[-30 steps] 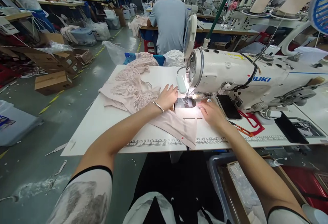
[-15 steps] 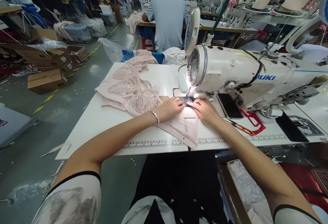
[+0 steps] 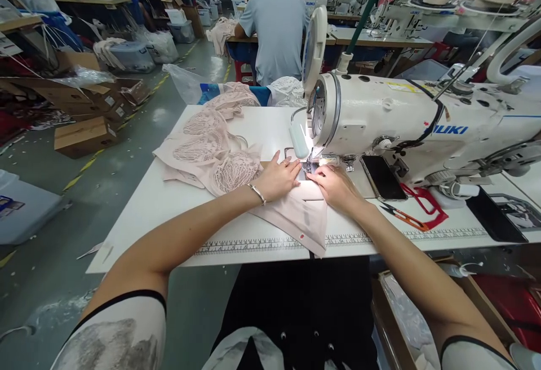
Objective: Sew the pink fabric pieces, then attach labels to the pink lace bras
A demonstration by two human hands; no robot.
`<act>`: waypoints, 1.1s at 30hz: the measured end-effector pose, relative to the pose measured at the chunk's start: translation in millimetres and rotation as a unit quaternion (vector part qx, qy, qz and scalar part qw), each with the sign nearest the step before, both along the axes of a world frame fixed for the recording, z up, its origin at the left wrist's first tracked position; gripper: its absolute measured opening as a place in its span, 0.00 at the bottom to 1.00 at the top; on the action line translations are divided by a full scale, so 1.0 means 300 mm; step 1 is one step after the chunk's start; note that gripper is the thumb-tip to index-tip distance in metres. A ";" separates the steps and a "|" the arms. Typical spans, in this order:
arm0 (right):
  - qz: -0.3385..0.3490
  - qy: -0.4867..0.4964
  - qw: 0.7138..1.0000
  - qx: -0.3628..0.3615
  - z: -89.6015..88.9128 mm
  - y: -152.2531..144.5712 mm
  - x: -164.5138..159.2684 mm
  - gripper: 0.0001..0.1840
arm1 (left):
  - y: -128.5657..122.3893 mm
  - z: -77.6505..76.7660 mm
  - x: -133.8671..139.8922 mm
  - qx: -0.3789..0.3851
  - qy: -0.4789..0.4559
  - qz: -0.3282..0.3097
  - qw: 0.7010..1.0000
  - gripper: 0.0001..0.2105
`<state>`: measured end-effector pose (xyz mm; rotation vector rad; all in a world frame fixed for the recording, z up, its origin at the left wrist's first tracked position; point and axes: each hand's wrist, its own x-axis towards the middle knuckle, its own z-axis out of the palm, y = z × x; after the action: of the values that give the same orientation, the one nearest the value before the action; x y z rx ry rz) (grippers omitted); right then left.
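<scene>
A pale pink lace bra [image 3: 236, 170] lies across the white table, with one smooth panel running under the needle area of the sewing machine [image 3: 359, 110]. My left hand [image 3: 279, 180] rests flat on the cloth just left of the presser foot [image 3: 310, 167], fingers apart. On the other side of the foot, my right hand [image 3: 337, 185] pinches the panel's edge between thumb and fingers. A corner of the panel with a small red mark hangs toward the table's front edge. The fingertips nearest the needle are partly hidden by the glare of the lamp.
Right of my hand lie a phone [image 3: 382, 177], orange thread snips [image 3: 404, 217] and a red frame-like piece [image 3: 426, 203]. A printed ruler [image 3: 262, 244] follows the table's front edge. More garments are heaped at the back edge, beyond which a person in light blue sits.
My left hand has shifted slightly left and its fingers have spread and lifted at the thumb side. My right hand stays at the foot. The view has turned slightly.
</scene>
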<state>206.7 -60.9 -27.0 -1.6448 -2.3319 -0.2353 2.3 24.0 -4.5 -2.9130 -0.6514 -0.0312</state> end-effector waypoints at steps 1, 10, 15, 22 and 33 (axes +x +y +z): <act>-0.009 -0.002 1.000 -0.001 0.006 -0.005 0.003 0.19 | 0.017 0.002 0.009 -0.020 -0.004 0.010 1.000 0.24; -0.084 -0.075 0.994 0.006 0.069 -0.209 0.040 0.12 | 0.094 0.022 0.053 -0.078 -0.055 0.076 0.993 0.18; -0.073 -0.096 0.993 0.016 0.030 -0.268 0.062 0.11 | -0.111 0.042 -0.075 -0.167 -0.135 -0.160 0.963 0.14; -0.082 -0.120 0.989 0.014 0.055 -0.183 0.030 0.09 | -0.238 0.012 -0.196 -0.106 -0.022 -0.126 0.986 0.26; -0.178 -0.019 0.983 -0.039 0.041 -0.077 0.027 0.08 | -0.100 0.036 0.010 0.109 0.036 -0.130 0.985 0.15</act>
<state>214.8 -84.1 -14.6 -2.1078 -2.0808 -0.2504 5.3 -6.0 6.3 -2.7498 -0.2357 -0.0251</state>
